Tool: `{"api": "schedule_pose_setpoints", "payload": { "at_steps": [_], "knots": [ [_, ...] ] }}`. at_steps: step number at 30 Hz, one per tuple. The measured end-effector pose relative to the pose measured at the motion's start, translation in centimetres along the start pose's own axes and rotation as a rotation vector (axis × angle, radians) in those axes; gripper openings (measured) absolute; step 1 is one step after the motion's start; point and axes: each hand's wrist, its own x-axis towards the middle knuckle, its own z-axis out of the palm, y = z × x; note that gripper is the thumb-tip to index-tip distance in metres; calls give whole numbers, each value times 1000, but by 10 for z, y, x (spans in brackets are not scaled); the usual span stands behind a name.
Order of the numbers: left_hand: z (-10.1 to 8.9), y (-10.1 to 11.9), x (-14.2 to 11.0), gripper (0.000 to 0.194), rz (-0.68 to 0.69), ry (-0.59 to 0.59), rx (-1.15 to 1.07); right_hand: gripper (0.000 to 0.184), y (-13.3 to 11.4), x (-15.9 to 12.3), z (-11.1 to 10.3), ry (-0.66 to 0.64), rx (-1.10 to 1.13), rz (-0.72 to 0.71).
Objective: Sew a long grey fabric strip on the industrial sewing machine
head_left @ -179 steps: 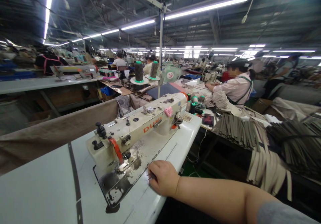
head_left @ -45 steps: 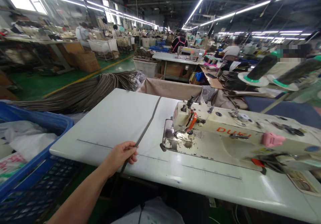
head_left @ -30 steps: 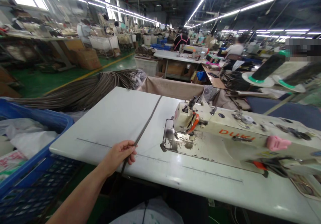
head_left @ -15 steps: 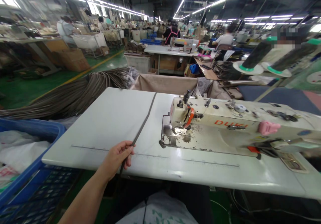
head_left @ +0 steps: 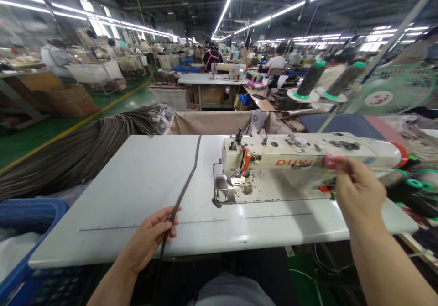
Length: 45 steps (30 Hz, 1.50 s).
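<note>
My left hand (head_left: pixel 153 233) is closed on a narrow dark grey strip (head_left: pixel 186 182) near the table's front edge. The strip runs from the far edge of the white sewing table (head_left: pixel 112 196) through my fingers and hangs over the front. My right hand (head_left: pixel 359 192) reaches across to the industrial sewing machine (head_left: pixel 263 153). Its thumb and fingers are pinched on a small pink plastic piece (head_left: pixel 330 160) on the front of the machine arm, partly hidden by them. The needle area (head_left: pixel 237 180) stands to the right of the strip.
A thick bundle of dark strips (head_left: pixel 89 146) lies beyond the table's left side. At the left front stands a blue plastic crate (head_left: pixel 51 219). Dark thread cones (head_left: pixel 310 80) and a green fan (head_left: pixel 393 91) stand behind the machine. A printed ruler line (head_left: pixel 109 229) crosses the table.
My right hand has come into view from the right and taken hold of the pink piece. The left hand keeps its grip on the strip. The camera view has turned right.
</note>
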Motion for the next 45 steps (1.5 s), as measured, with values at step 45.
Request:
{"api": "schedule_pose_setpoints", "payload": {
  "at_steps": [45],
  "knots": [
    [46, 1, -15, 63, 236, 25, -18, 33, -164, -123, 103, -1067, -292, 103]
  ]
}}
